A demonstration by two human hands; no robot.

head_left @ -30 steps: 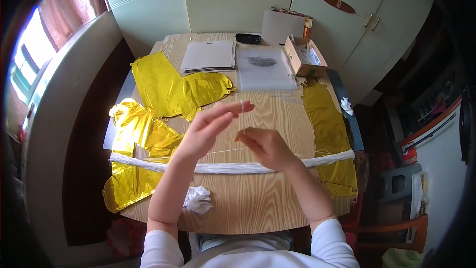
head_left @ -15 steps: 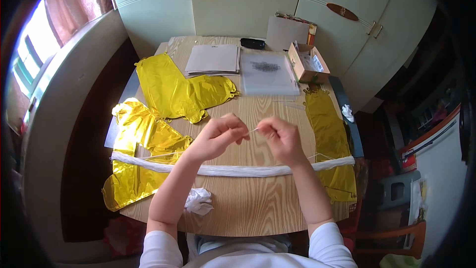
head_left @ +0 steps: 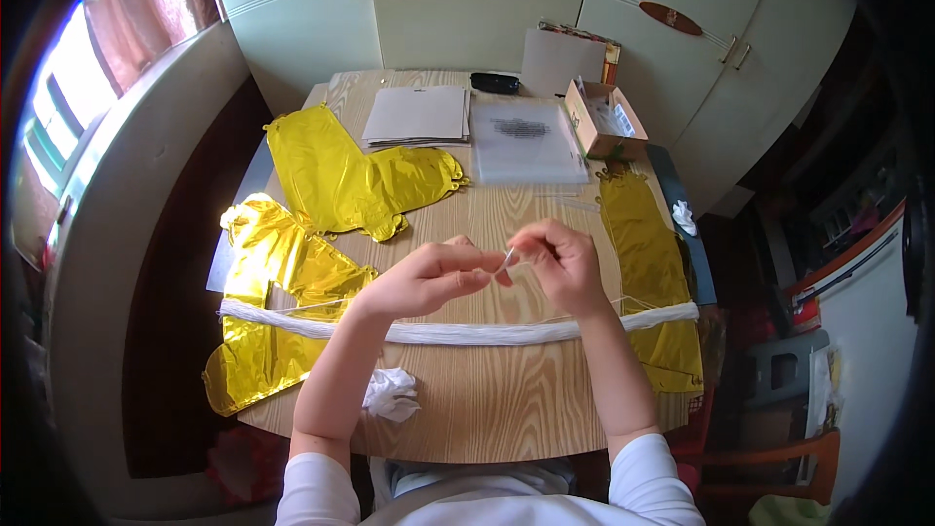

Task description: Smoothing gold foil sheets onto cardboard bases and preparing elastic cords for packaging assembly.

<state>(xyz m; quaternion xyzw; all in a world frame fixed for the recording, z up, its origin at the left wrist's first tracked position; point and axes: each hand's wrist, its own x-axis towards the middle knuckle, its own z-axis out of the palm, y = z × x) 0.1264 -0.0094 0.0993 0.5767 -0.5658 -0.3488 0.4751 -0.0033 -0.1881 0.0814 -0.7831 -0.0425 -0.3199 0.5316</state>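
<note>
My left hand [head_left: 437, 276] and my right hand [head_left: 557, 263] meet above the middle of the table, fingertips almost touching. Between them runs a short bit of thin white string [head_left: 507, 257], pinched in the fingers of both; its ends are hidden by the fingers. Under my forearms a long bundle of white string [head_left: 477, 334] lies across the table from left to right. Flat gold foil balloons lie on both sides: one at the back left [head_left: 326, 170], a shiny one at the front left [head_left: 268, 258], and one at the right [head_left: 643, 263].
On the wooden table [head_left: 487, 399] are a crumpled white tissue [head_left: 392, 394], a stack of grey-white cards [head_left: 417, 115], clear plastic sleeves [head_left: 531, 151], a black case [head_left: 495, 84] and a small open box [head_left: 606, 122]. Another tissue [head_left: 684, 218] sits at the right edge. Cabinets stand behind.
My hands have come closer together, and the left has shifted slightly right. The right hand's fingers have lifted and turned, so the white string between them now stands steeper.
</note>
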